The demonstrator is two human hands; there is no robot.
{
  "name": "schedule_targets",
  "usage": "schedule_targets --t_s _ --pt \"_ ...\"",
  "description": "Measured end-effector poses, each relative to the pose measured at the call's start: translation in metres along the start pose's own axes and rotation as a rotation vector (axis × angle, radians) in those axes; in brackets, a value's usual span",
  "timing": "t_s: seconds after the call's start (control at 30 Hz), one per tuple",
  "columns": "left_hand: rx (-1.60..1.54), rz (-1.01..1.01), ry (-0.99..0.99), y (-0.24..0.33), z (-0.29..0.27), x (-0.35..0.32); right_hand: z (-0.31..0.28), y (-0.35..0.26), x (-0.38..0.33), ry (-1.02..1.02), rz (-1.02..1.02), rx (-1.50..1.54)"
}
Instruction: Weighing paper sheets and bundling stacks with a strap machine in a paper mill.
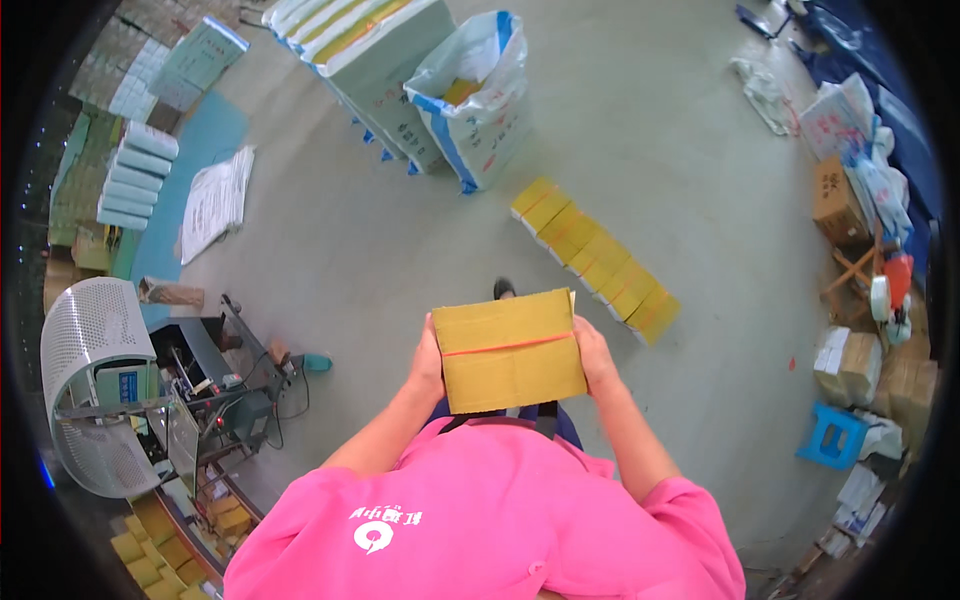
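Note:
Between my two hands, in front of my body, is a bundle topped with yellow-brown cardboard (510,375), with a thin red band running across its middle. My left hand (428,360) grips its left edge, and my right hand (595,358) grips the right edge. The fingers of both hands are partly hidden beneath and behind the bundle. Beyond it on the floor lies a slanting row of similar yellow-topped bundles (598,258) with red bands. Past that row stands an open white woven sack (478,140) with blue stripes; something yellow is inside.
Filled white sacks (385,75) stand in a row beside the open one. At the left is a machine with a perforated metal cover (95,330) and cables. More yellow bundles (160,545) are stacked at lower left. A blue stool (833,436) and cardboard boxes (840,205) line the right.

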State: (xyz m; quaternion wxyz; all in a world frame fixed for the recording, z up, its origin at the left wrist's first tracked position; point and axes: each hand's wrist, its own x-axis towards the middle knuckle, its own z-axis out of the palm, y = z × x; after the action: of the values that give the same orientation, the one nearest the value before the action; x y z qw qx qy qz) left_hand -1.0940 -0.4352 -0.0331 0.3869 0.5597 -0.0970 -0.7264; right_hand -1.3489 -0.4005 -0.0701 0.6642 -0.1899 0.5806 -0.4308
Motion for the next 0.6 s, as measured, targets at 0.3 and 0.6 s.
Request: schedule_targets --t_s 0.3,0.6 --pt "-0.295 -0.172 -0.004 0.036 0.064 0.238 -0.026 -0.058 0.249 0.109 0.215 -0.127" --pt "-0.526 -0.251 0.136 -0.027 0.081 0.514 -0.089 -0.034 0.542 -0.058 0.319 -0.352"
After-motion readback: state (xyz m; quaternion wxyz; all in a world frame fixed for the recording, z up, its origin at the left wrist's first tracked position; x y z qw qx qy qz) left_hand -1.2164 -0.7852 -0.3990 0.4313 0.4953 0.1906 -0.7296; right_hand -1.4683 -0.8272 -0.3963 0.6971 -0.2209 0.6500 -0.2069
